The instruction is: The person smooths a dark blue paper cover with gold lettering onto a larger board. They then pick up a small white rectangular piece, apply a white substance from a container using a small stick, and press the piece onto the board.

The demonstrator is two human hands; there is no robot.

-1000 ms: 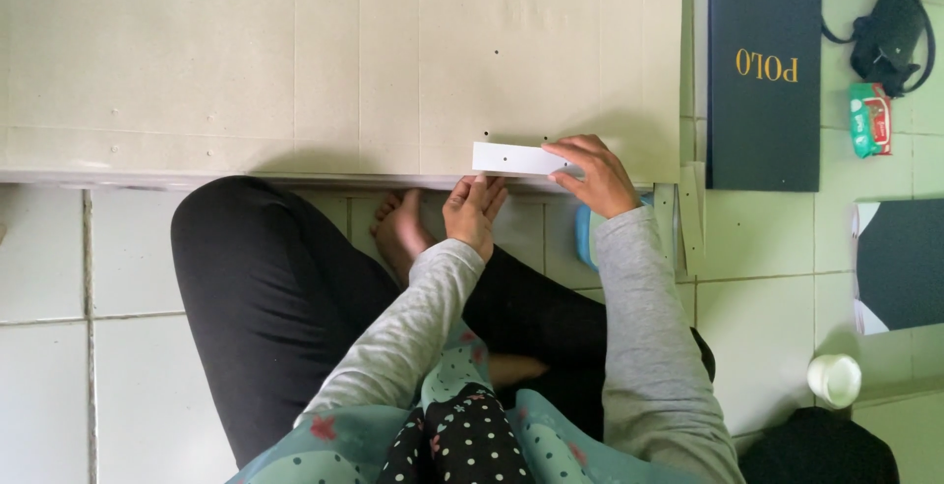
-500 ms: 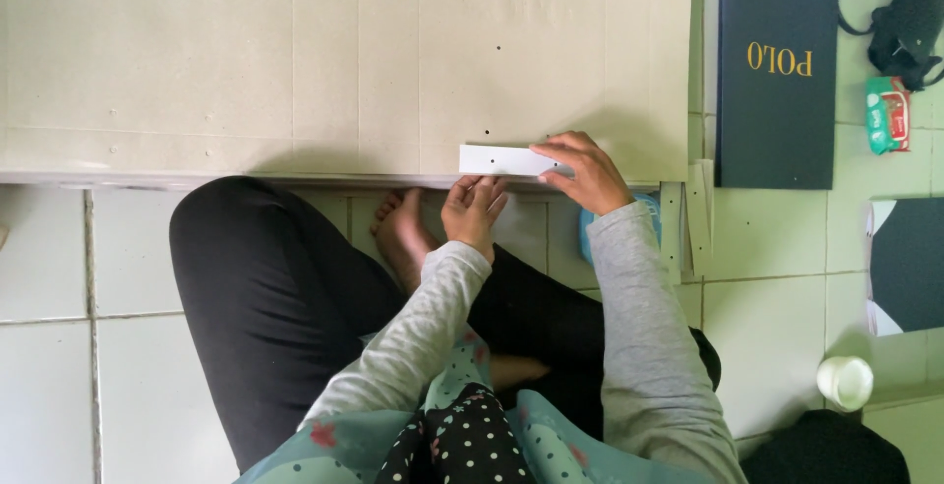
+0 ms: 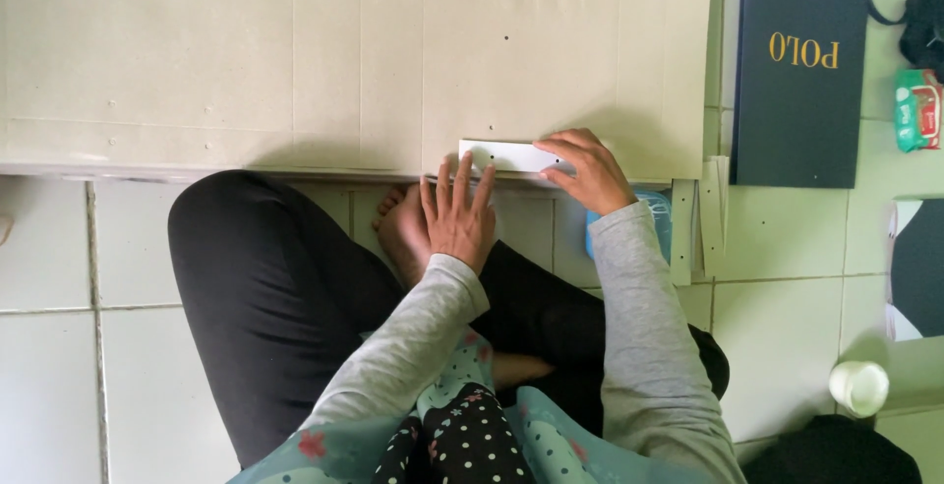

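Cardboard sheet (image 3: 295, 61), large and pale, lies flat on the tiled floor (image 3: 59, 346) before the seated person's crossed legs. Dark rectangular box (image 3: 798, 71) lies just beyond the sheet's right edge. White strip (image 3: 506, 156) rests on the sheet at its near edge. Left hand (image 3: 457, 213), fingers spread and released, touches the strip's near left side; right hand (image 3: 585, 171) pinches its right end.

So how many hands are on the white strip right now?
2. The left hand rests its fingertips on the white strip at its left end; the right hand presses its right end against the cardboard sheet.
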